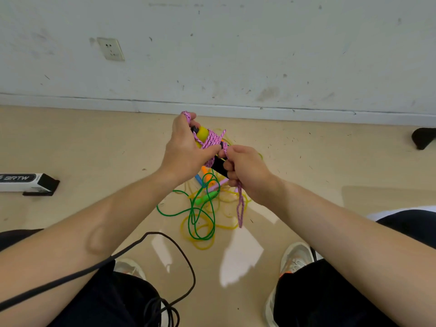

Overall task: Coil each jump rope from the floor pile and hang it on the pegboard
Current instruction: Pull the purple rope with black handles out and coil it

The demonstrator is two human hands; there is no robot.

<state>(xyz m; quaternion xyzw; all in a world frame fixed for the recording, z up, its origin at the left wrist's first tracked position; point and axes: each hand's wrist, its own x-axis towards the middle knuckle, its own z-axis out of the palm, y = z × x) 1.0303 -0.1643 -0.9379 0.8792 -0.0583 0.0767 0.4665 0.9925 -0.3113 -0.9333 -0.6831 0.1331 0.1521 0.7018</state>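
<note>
Pink braided rope (213,140), centre of frame, held clear of the floor. Wound in crosswise turns round the handles (218,165). Long axis of the handles diagonal: yellow end toward upper left, black end toward lower right. Gripped at the yellow end by the left hand (185,147), fingers curled, one strand looped over the topmost finger. Gripped at the black end by the right hand (246,169), fingers closed on handle and strand together. Spare doubled length hanging straight down below the right hand. Directly beneath, on the floor: pile (203,218) of green and yellow ropes. Left edge of frame: box (28,182). Lower centre: black cable (174,241).
</note>
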